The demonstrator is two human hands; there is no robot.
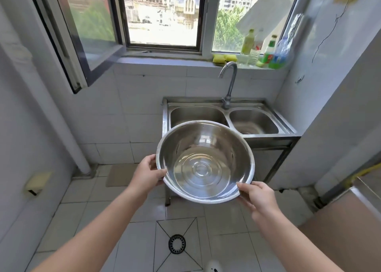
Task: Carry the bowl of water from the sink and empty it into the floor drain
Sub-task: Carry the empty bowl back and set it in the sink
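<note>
Widest thing in view is the window (162,16) up top, one pane swung inward on the left, daylight and buildings beyond. Below it spreads the pale tiled floor (82,210), running from the wall to the near edge of the view. Against the back wall stands the steel sink (268,136), a double-basin unit on legs, both basins showing bare metal.

Now the main event: the bowl (204,162), a wide steel one, is up in the air in front of the sink's left basin, clear of the unit and carried over the floor. Water (201,171) sits in its bottom, ringed with ripples. Both forearms reach in from the bottom corners.

The left grip (147,173) has the bowl's left rim, thumb hooked over the edge, fingers curled underneath the wall. The right grip (257,197) takes the lower right rim, thumb lying on top of the edge, fingers wrapped under the outside. Both are closed on the bowl, on opposite sides.

Behind, the curved tap (231,80) rises from the back of the sink between the basins, spout hanging over the right one. On the sill to the right stands a cluster of bottles (268,51), with yellow sponges (219,58) just beside them.

And down low, the floor drain (176,244): a round dark grate set in a tile with crossed lines, below the bowl and nearer to the person, well apart from it.
</note>
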